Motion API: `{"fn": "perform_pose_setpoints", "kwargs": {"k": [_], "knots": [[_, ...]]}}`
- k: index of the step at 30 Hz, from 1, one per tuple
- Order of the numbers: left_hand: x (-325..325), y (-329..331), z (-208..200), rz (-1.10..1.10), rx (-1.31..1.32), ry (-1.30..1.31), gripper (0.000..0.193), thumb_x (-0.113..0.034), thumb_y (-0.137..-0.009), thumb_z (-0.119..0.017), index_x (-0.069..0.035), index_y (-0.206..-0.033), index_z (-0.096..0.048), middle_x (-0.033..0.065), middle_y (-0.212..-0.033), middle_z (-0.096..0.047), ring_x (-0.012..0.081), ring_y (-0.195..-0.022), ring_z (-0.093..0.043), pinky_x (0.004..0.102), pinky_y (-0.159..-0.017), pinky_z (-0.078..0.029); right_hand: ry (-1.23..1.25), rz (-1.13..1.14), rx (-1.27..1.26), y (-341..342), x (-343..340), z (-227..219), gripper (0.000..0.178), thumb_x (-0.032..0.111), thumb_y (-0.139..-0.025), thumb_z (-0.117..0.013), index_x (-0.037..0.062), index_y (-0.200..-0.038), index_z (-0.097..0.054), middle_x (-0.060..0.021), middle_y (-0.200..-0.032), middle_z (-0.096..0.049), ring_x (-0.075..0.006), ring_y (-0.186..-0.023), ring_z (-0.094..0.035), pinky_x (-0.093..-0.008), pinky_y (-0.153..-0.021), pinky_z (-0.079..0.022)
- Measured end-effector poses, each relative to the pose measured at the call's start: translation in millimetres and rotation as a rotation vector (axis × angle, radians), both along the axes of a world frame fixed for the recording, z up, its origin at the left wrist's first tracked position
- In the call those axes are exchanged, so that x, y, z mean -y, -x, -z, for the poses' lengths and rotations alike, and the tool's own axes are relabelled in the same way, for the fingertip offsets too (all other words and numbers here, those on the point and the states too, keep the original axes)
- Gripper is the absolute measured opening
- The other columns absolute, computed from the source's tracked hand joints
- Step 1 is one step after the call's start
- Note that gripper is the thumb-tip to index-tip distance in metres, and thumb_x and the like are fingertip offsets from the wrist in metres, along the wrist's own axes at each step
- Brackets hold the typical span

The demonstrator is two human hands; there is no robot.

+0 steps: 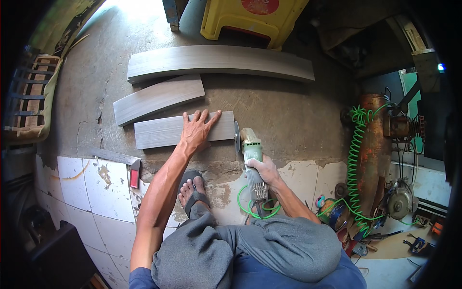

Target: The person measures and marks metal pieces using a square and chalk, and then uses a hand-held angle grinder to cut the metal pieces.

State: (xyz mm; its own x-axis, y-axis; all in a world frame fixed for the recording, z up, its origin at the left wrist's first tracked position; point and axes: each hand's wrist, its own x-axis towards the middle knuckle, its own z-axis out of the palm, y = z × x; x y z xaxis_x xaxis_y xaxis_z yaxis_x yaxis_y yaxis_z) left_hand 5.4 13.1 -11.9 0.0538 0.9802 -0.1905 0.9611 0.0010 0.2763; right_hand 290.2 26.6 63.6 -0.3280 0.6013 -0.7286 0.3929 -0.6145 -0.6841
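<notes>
My left hand (194, 131) lies spread across a short grey metal-looking bar (156, 132), pressing on its top face. My right hand (265, 172) is wrapped round the body of a green and grey angle grinder (252, 151). The grinder's thin disc (237, 137) stands upright at the right end of that bar; whether it touches cannot be made out. Behind lie another short bar (159, 98), set at a slant, and a longer one (221, 62), both of the same grey finish.
A bevel-ended square with a red handle (134, 177) lies left of my foot (192, 192). Beyond the bars stands a yellow plastic stool (211, 21). On the right are a rusty tank (373, 130), a coiled green hose (355, 168) and scattered tools. White tiles (108, 192) are chipped.
</notes>
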Motion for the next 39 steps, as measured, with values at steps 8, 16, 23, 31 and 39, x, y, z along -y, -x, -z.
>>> {"fn": "perform_pose_setpoints", "kwargs": {"k": [8,16,23,31,39], "knots": [[0,0,-3,-0.014,0.021,0.013,0.098,-0.007,-0.087,-0.071,-0.034,-0.168,-0.022,0.0134,-0.152,-0.047,0.0373,-0.142,-0.046,0.0746,-0.116,-0.029,0.015,0.043,-0.032,9,-9,-2,0.032,0.022,-0.085,-0.074,0.0020,-0.107,-0.063,-0.0065,-0.083,-0.065,-0.0164,-0.063,-0.067,-0.0332,-0.058,-0.056],[0,0,-3,-0.017,0.031,0.010,0.099,-0.007,-0.087,-0.070,-0.034,-0.168,-0.022,0.0136,-0.153,-0.047,0.0379,-0.143,-0.046,0.0753,-0.115,-0.029,-0.003,0.022,-0.014,15,-20,-4,0.034,0.024,-0.085,-0.074,0.0021,-0.108,-0.062,-0.0069,-0.084,-0.065,-0.0167,-0.062,-0.067,-0.0334,-0.057,-0.056],[0,0,4,-0.001,-0.004,0.031,0.126,-0.024,-0.067,-0.094,-0.033,-0.169,-0.020,0.0158,-0.156,-0.045,0.0379,-0.146,-0.043,0.0737,-0.115,-0.029,-0.003,0.009,0.000,18,-29,-5,0.037,0.027,-0.085,-0.074,0.0015,-0.109,-0.061,-0.0069,-0.083,-0.064,-0.0172,-0.062,-0.067,-0.0343,-0.056,-0.056],[0,0,7,-0.003,-0.005,0.016,0.120,-0.024,-0.071,-0.092,-0.033,-0.169,-0.022,0.0155,-0.157,-0.045,0.0381,-0.146,-0.043,0.0733,-0.116,-0.027,-0.004,-0.009,0.007,22,-37,-4,0.038,0.027,-0.085,-0.073,0.0010,-0.109,-0.062,-0.0072,-0.084,-0.065,-0.0178,-0.063,-0.067,-0.0345,-0.057,-0.056],[0,0,2,-0.001,-0.003,0.044,0.120,-0.022,-0.072,-0.092,-0.033,-0.169,-0.022,0.0156,-0.157,-0.045,0.0387,-0.146,-0.043,0.0732,-0.116,-0.027,0.011,-0.035,0.006,23,-48,-1,0.039,0.025,-0.085,-0.073,-0.0007,-0.111,-0.060,-0.0085,-0.086,-0.064,-0.0186,-0.064,-0.069,-0.0339,-0.057,-0.058]]}}
